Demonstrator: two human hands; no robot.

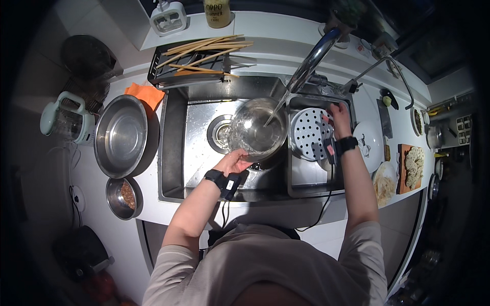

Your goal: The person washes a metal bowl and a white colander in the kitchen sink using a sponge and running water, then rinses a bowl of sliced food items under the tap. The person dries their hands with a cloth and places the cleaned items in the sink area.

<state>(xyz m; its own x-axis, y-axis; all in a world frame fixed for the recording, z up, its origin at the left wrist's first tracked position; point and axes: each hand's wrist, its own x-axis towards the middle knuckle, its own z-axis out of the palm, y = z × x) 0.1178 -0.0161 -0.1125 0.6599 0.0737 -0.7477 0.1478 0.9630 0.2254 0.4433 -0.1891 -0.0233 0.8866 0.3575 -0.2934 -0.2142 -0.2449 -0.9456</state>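
My left hand point(234, 162) grips the near rim of a see-through bowl point(264, 139) in the large basin of the steel sink point(174, 153). A thin stream from the chrome faucet point(316, 57) runs into the bowl, and water spills over its left side toward the drain point(218, 134). My right hand point(340, 118) is at the right edge of a white perforated plate point(311, 132), fingers apart, holding nothing that I can see. That plate lies in the smaller right basin. Whether the fingers touch it is unclear.
Left of the sink stand a large steel basin point(121, 134), a small steel bowl point(115, 199) with brown food and an orange cloth point(143, 95). Chopsticks point(206, 48) lie across a black rack point(155, 72) behind. At right are a white plate point(369, 141) and a cutting board point(404, 183) with sliced food.
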